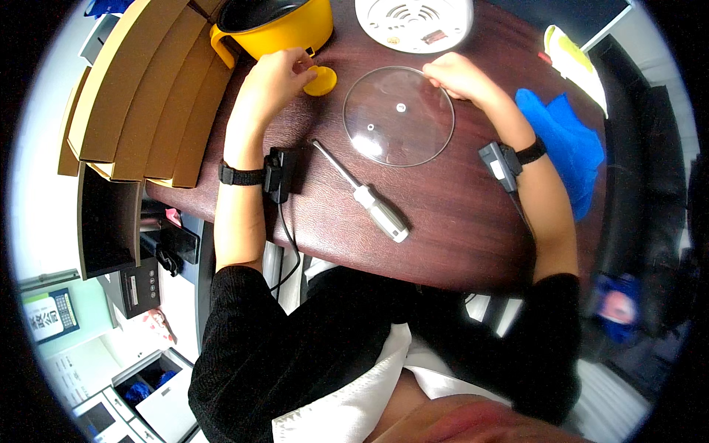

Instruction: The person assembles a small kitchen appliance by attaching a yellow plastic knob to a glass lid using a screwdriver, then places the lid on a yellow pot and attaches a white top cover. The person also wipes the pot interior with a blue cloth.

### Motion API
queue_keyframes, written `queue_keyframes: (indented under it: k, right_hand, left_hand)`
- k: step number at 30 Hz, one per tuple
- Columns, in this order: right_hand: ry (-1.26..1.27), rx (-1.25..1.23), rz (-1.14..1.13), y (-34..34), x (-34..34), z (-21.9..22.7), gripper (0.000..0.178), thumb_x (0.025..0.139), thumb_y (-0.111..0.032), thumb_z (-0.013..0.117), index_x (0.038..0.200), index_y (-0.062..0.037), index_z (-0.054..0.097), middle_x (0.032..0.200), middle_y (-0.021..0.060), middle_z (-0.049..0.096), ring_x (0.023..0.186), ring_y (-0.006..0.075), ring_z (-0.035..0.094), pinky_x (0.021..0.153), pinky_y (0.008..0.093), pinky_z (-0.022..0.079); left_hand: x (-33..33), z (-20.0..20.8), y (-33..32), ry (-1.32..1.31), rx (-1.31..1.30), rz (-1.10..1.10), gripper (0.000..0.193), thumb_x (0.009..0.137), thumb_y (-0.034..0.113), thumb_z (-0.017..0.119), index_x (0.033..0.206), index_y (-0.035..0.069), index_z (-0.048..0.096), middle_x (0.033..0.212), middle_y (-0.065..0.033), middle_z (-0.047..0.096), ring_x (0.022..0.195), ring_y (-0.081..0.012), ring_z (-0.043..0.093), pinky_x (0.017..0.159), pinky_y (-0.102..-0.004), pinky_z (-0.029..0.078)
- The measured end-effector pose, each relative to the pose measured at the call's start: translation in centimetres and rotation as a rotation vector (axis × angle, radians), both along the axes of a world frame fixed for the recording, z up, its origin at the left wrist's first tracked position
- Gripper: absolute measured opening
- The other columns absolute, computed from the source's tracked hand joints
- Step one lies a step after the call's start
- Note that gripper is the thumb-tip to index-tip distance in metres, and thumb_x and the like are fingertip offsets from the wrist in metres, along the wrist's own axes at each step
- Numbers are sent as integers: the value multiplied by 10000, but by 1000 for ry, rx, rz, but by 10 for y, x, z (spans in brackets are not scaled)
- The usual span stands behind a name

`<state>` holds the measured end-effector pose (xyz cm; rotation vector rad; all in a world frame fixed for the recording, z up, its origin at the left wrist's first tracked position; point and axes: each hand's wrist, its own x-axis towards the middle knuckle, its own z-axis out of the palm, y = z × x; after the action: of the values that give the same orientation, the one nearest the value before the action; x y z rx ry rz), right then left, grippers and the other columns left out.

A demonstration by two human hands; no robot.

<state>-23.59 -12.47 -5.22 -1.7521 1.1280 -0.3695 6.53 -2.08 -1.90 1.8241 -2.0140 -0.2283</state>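
Observation:
My left hand [272, 83] pinches a round yellow disc-shaped piece [322, 81], probably a lid knob, with thumb and fingers closed at its left edge. To its right lies a round clear glass lid [380, 136] with a thin metal rim and a small fitting near its middle. At the lid's upper right rim, my right hand [458, 77] is closed on the edge; the fingertips are partly hidden. A screwdriver [363, 195] with a grey and black handle rests on the table below the lid, its tip toward the upper left.
A yellow pot [295, 35] with a dark inside stands beyond my left hand, and a round white base [413, 21] is at the far edge. Cardboard trays [148, 96] line the left. A blue cloth [567, 148] lies at right on the dark red table [450, 229].

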Motion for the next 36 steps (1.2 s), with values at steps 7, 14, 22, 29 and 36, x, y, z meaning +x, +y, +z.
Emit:
queue_keyframes:
  k: [7, 14, 22, 29, 36]
  right_hand:
    - [-3, -12, 5, -2, 0, -5, 300, 823, -249, 583, 594, -57, 551, 430, -29, 412, 331, 71, 319, 343, 254, 226]
    - [-3, -6, 17, -1, 0, -3, 291, 823, -238, 580, 595, -59, 550, 433, -40, 401, 329, 65, 302, 340, 254, 212]
    - [-19, 19, 6, -4, 0, -6, 280, 823, -227, 572, 605, -52, 556, 428, -37, 399, 321, 64, 293, 336, 256, 202]
    - [-157, -114, 262, 16, 6, 18, 316, 850, -258, 707, 1019, -13, 600, 676, 1, 535, 494, 72, 482, 444, 228, 398]
    - [-372, -168, 355, 43, 21, 33, 248, 909, -190, 642, 1108, -50, 597, 828, 8, 607, 649, 58, 559, 564, 193, 463]
  left_hand:
    - [0, -6, -1, -5, 75, 4, 272, 778, 133, 722, 997, -11, 649, 861, -129, 690, 769, -213, 663, 707, -316, 521]
    - [1, -14, -5, -45, 56, 14, 283, 785, 133, 715, 1018, -7, 638, 868, -136, 686, 762, -218, 661, 692, -320, 518]
    - [-11, 17, 0, 671, 294, -152, 297, 929, 244, 611, 1157, 53, 612, 941, 4, 655, 817, -83, 623, 703, -225, 498]
    - [-24, 14, 2, 1082, 491, -274, 293, 945, 241, 587, 1141, 24, 610, 913, -16, 651, 750, -92, 626, 688, -230, 524]
    - [-55, 9, 9, 1011, 560, -346, 296, 961, 243, 561, 1115, -7, 591, 849, -41, 637, 733, -104, 620, 680, -255, 540]
